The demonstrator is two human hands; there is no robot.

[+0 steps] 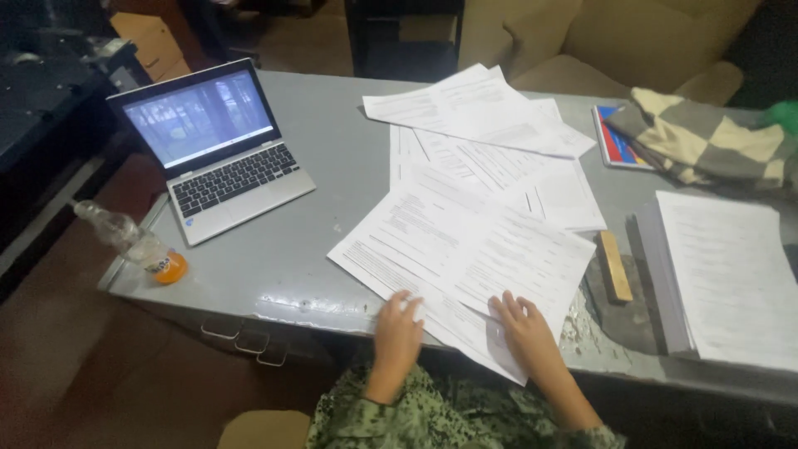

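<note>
Both hands sit at the near edge of the desk [274,274], and I watch them from afar: my left hand [397,333] lies palm down with fingers loosely curled on the near corner of the papers [465,249], my right hand [525,331] rests flat with fingers spread on the same sheets; neither grips anything, they only press. The papers fan out loosely from the desk's near edge toward its far side, overlapping one another, and the nearest sheet hangs a little past the edge between my hands. That overhang is my first worry: I judge that a sideways drag of either palm could slide the lower sheets off the desk onto my lap. Since the sheets overlap, pulling one may shift its neighbours and muddle their order. To the right of the papers lies a wooden block [615,266] on a worn, flaking patch of the desk, and beyond it a thick stack [731,274]; a sheet pushed that way could snag or pick up flakes. At the left end of the desk a bottle [133,243] lies on its side at the very corner, partly over the edge, just beside the open laptop [212,145]; a jolt to the desk could roll it off, I think, or wet the laptop if its cap leaks.
</note>
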